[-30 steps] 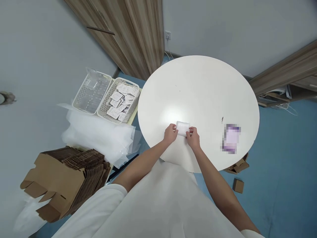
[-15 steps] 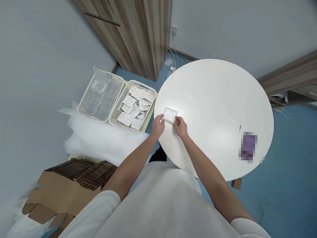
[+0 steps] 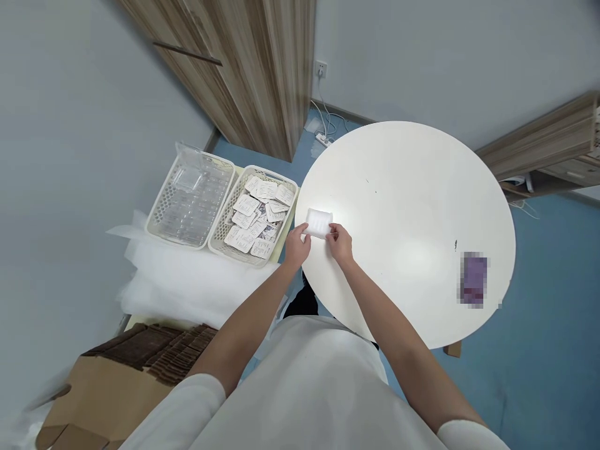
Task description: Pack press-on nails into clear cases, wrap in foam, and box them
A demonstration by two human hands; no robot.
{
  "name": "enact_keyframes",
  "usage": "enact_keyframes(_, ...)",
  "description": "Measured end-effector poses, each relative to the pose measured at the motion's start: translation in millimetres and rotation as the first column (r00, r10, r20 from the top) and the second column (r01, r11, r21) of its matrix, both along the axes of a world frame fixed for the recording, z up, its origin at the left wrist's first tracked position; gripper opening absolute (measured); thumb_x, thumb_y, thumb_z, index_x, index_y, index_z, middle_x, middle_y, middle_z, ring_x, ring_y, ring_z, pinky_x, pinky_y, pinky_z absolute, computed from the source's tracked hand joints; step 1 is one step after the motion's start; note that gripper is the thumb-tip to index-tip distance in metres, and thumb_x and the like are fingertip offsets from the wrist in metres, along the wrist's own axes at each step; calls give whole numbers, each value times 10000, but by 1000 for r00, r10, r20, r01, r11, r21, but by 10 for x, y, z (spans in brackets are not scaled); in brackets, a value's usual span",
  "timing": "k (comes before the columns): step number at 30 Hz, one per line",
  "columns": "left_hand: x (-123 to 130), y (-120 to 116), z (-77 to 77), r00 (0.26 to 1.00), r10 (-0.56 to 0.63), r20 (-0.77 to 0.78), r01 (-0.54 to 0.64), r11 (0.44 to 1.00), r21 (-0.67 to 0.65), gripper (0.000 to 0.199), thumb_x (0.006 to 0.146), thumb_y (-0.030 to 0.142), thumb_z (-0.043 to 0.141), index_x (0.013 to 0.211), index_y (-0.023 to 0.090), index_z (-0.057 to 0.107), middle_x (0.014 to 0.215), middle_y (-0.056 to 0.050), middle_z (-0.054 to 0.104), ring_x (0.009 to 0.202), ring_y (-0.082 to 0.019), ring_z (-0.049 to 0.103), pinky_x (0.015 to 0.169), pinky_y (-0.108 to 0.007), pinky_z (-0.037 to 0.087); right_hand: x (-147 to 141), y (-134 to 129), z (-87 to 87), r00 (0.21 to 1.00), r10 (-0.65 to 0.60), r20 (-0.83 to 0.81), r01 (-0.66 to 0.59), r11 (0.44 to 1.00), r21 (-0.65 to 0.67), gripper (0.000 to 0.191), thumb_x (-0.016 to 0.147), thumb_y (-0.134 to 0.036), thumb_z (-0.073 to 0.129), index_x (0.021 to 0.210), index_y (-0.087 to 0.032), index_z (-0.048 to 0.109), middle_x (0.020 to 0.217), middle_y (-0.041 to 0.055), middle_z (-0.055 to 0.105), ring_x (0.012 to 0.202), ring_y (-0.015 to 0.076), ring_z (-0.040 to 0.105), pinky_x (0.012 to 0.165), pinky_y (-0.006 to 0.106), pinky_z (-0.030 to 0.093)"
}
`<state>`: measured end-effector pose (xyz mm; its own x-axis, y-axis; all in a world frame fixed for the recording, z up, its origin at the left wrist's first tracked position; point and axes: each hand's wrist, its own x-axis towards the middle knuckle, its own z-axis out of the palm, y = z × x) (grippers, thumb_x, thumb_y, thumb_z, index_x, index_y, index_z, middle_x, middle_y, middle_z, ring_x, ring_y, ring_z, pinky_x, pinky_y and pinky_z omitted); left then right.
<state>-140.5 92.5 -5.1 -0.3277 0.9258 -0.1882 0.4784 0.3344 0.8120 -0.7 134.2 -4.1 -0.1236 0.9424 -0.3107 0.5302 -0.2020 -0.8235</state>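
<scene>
A small, white, foam-wrapped packet (image 3: 319, 222) is at the left side of the round white table (image 3: 412, 187). My left hand (image 3: 297, 245) pinches its lower left corner between thumb and fingers. At the lower right corner, my right hand (image 3: 340, 242) grips it the same way. Faint lines of print show through the wrapping; what lies inside cannot be made out. Left of my hands, a white basket (image 3: 212, 236) holds printed cards (image 3: 246, 205).
Another basket (image 3: 149, 215) holds clear plastic cases (image 3: 192, 203). White foam sheeting (image 3: 187, 275) lies in front of the baskets. A carton (image 3: 112, 394) of folded brown cardboard (image 3: 154, 350) stands lower left. A blurred purple item (image 3: 474, 275) rests on the table's right side.
The packet has turned slightly between my hands and its near edge tilts a little differently. Both hands keep their hold. The whole view has shifted slightly.
</scene>
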Motion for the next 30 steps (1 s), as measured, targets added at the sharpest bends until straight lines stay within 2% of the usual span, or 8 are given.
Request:
enact_keyframes(5, 10, -1, 28, 1000, 18, 12, -18, 999, -27, 392, 780, 186, 477, 1171, 184, 499, 1195, -72, 545, 1115, -193, 489, 941, -343, 409, -10, -6, 13, 1000, 25, 6, -25, 1000, -19, 357, 744, -215, 411, 1095, -196, 469, 947, 41, 533, 750, 138, 518, 758, 310, 441)
enact_keyframes(9, 55, -32, 81, 999, 28, -26, -28, 1000, 12, 412, 760, 170, 495, 1172, 169, 491, 1265, -82, 487, 1184, -192, 430, 1008, -345, 345, 9, -36, 60, 1000, 9, -14, -9, 1000, -12, 391, 760, -230, 398, 1146, -177, 434, 1065, 85, 499, 774, 141, 517, 774, 321, 441)
enact_keyframes(15, 251, -220, 236, 995, 72, -70, -70, 997, 33, 416, 772, 194, 495, 1187, 187, 468, 1323, -76, 426, 1227, -194, 382, 1028, -361, 319, 313, -216, 284, 998, 16, -63, -17, 1000, -11, 450, 774, -270, 393, 1218, -198, 368, 1159, 96, 460, 808, 142, 521, 768, 322, 450)
enact_keyframes(19, 403, -527, 363, 996, 64, -65, -62, 997, 39, 373, 780, 224, 485, 1152, 196, 494, 1307, -69, 447, 1221, -199, 393, 1023, -371, 324, 695, -404, 464, 993, 69, -94, -72, 997, -26, 452, 764, -319, 424, 1200, -207, 386, 1122, 81, 491, 747, 136, 537, 731, 335, 465)
enact_keyframes(24, 572, -1061, 485, 993, 86, -82, -84, 996, 32, 287, 781, 252, 466, 1044, 193, 562, 1168, -62, 562, 1124, -193, 489, 977, -351, 375, 1143, -642, 620, 980, 115, -165, -120, 993, -17, 406, 755, -375, 448, 1121, -199, 460, 996, 72, 563, 680, 142, 558, 644, 319, 475)
enact_keyframes(27, 671, -1365, 578, 995, 68, -66, -72, 996, -46, 284, 787, 299, 446, 1023, 209, 577, 1097, -46, 599, 1044, -199, 537, 906, -354, 429, 1261, -763, 663, 963, 161, -214, -164, 986, 4, 346, 748, -405, 465, 1024, -205, 526, 913, 67, 595, 668, 155, 567, 617, 318, 477)
enact_keyframes(30, 742, -1630, 705, 999, 35, -39, -39, 994, -103, 281, 778, 344, 451, 984, 222, 599, 1019, -46, 627, 982, -218, 565, 825, -354, 466, 1224, -864, 689, 941, 246, -234, -251, 968, 7, 313, 741, -435, 480, 942, -211, 565, 849, 63, 613, 670, 171, 576, 605, 325, 479)
